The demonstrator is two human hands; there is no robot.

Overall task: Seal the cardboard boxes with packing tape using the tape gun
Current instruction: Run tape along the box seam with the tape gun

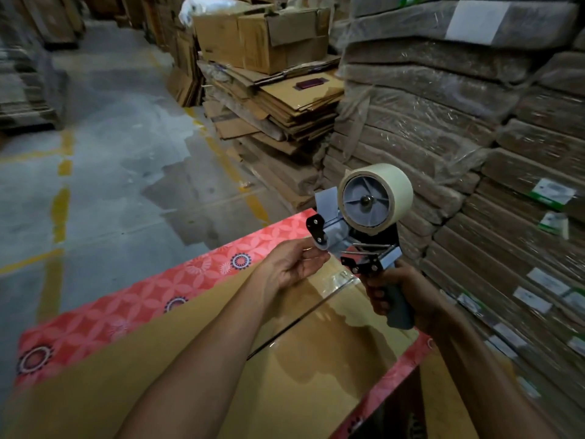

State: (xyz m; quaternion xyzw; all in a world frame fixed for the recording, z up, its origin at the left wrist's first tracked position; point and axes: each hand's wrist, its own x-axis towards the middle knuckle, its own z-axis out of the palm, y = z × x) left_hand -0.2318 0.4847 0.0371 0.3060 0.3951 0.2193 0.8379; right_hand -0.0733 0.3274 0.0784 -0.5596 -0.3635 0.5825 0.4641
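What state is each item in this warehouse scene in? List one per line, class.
tape gun: held up above the box, not touching it
tape roll: mounted on the gun
right hand: gripping the gun's handle
left hand: fingers at the gun's front roller
cardboard box: flaps closed, clear tape along the seam
far box: flaps open

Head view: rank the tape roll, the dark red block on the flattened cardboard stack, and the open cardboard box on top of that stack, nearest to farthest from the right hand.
1. Tape roll: mounted on the tape gun, just above the right hand, whose grip is on the handle.
2. Dark red block: farther back and left, lying on the flattened cardboard stack.
3. Open cardboard box: farthest, at the top of the view, behind the block.
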